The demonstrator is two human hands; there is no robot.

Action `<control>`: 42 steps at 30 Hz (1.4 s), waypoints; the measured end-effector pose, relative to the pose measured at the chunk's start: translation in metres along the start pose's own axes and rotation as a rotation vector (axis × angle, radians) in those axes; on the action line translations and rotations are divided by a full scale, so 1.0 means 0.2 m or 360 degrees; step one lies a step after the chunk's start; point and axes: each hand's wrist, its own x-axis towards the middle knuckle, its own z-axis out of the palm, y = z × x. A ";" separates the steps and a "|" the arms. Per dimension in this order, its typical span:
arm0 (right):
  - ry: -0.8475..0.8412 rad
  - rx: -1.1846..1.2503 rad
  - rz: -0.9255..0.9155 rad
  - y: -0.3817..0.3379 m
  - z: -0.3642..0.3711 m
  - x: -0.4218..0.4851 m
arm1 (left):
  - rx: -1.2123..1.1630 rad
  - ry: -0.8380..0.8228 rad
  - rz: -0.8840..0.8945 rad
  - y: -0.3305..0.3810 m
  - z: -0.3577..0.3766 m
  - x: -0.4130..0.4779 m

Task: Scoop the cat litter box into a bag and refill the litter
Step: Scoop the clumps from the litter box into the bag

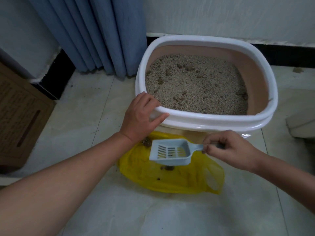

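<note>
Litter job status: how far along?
Done: some waste lies on the bag. In hand: right hand holds the empty scoop over it; left hand grips the box rim. Left: clumps sit in the litter; refill not yet done.

Single head-worn view looking steeply down, close over the litter box and floor

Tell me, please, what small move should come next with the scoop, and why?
Probably swing the scoop over into the litter box and slide it under the nearest clump. The scoop, pinched by the right hand, looks empty above the yellow bag, where waste already lies; several clumps show in the litter, and the left hand grips the box's rim.
</note>
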 end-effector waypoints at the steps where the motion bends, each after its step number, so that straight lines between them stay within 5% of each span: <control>1: 0.0079 0.0034 -0.0036 -0.02 -0.02 0.00 | -0.0008 -0.0002 -0.0001 0.00 0.00 0.00; 9: 0.0563 -0.0026 -0.0166 -0.12 -0.19 0.09 | -0.0024 -0.0095 -0.0009 0.00 -0.01 0.01; 14: 0.0838 -0.0352 0.0027 -0.07 -0.31 0.21 | -0.0011 -0.0031 -0.0008 0.00 -0.01 0.00; 20: 0.0610 -0.1022 0.0446 0.03 -0.43 0.35 | -0.0047 -0.0017 0.0002 0.02 0.00 0.00; 35: 0.0244 -0.1077 0.0471 -0.09 -0.26 0.86 | -0.0093 -0.0033 -0.0061 -0.02 0.05 -0.01; 42: 0.0372 -0.1098 0.0663 -0.09 -0.17 1.18 | -0.0155 0.0011 -0.0064 -0.03 0.07 -0.02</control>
